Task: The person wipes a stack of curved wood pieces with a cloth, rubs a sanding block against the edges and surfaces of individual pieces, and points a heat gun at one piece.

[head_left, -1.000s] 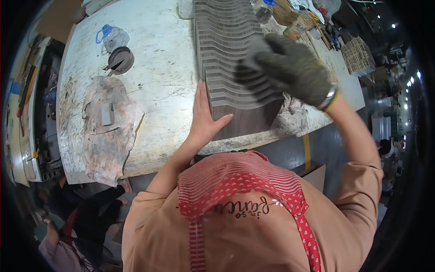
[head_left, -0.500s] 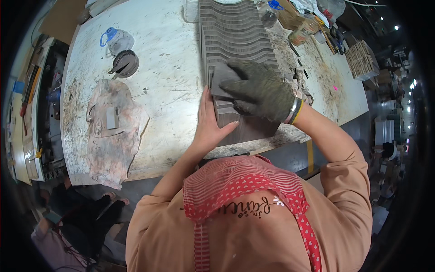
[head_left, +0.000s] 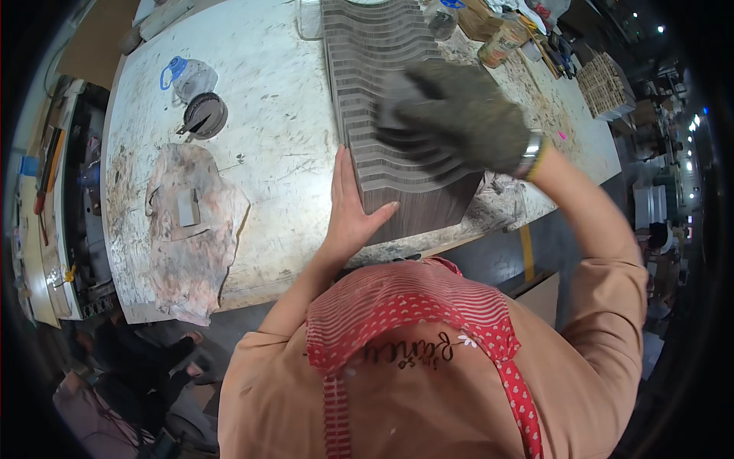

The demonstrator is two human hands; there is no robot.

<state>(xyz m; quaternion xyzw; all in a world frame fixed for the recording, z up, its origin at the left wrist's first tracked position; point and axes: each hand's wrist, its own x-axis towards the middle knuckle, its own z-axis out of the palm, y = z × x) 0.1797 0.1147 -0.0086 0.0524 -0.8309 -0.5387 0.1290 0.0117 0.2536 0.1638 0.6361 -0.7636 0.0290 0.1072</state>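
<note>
A long stack of grey wood-grain boards with wavy edges lies on the worktable. My bare left hand braces its near left corner, fingers stretched flat along the side and thumb against the front face. Over the wavy top is my right hand, in a dark, dirty work glove and blurred by motion. Under its fingertips shows a flat grey pad, also smeared, so its exact kind is unclear. The glove hides part of the boards beneath it.
Left on the white, stained worktable are a stained cloth with a small grey block, a round tin of dark paste and a blue-topped plastic jug. A label-wrapped can and tools stand far right. Someone is at lower left.
My right hand has moved away from me along the wavy top and a little to the right, with the grey pad. My left hand keeps its place on the corner.
</note>
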